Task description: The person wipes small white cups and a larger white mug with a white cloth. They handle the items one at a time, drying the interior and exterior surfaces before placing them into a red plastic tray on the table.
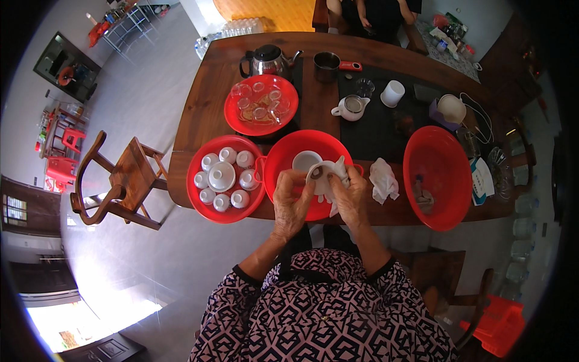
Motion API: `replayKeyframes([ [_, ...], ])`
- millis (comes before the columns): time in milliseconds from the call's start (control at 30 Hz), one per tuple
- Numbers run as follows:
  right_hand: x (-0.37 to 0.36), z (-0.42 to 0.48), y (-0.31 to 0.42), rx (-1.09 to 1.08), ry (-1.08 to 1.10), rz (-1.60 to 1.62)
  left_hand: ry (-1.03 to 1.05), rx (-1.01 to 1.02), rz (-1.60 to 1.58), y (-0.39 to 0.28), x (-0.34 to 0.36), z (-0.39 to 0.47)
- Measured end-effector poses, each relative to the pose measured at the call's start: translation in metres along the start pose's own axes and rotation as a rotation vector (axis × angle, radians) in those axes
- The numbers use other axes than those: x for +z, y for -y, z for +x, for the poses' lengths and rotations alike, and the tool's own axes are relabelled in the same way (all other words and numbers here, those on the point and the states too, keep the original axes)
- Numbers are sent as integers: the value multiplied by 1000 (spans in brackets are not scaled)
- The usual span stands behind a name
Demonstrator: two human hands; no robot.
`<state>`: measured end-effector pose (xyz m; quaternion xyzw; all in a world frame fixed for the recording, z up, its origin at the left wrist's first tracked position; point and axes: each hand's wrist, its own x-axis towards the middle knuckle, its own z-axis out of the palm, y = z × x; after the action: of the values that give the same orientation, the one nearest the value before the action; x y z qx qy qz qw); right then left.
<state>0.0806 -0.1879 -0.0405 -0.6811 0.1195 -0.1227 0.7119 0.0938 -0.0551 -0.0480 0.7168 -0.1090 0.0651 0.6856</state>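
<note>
Over the middle red plastic basin (281, 144), my left hand (291, 199) grips the near side of a small white ceramic vessel (320, 175). A dark spot shows inside it. My right hand (353, 197) pinches a white cloth (340, 174) against its other side; the fingers hide part of both. Behind the vessel, a white bowl (306, 159) rests in the basin. Left of it, a red tray (197, 159) carries several upside-down white teacups (227, 155) around a white lidded bowl (221, 176). A crumpled white cloth or tissue (384, 180) lies right of my right hand.
Farther back are a red tray (230, 122) of small glasses, a steel kettle (271, 61), a metal cup (326, 67), a white teapot (352, 107) and a white cup (392, 93). Another red basin (436, 181) stands right; a wooden chair (135, 174) left. A person (371, 18) sits across.
</note>
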Motion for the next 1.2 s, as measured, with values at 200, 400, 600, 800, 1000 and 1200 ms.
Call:
replayKeyframes([
  [200,-3,0,10,109,129,53,364,-347,-577,-7,-27,8],
  [400,-10,-6,20,-42,116,-19,387,-365,-764,4,-39,5],
  [600,-11,-5,32,-701,291,-613,350,-363,-755,2,-30,-5],
  [800,-5,-25,30,-567,352,-623,282,-317,-641,1,-22,-9],
  [1000,-1,-38,26,-571,413,-501,262,-346,-514,-1,-23,-7],
  [1200,-5,-26,19,-661,250,-710,334,-520,-632,3,-22,-14],
])
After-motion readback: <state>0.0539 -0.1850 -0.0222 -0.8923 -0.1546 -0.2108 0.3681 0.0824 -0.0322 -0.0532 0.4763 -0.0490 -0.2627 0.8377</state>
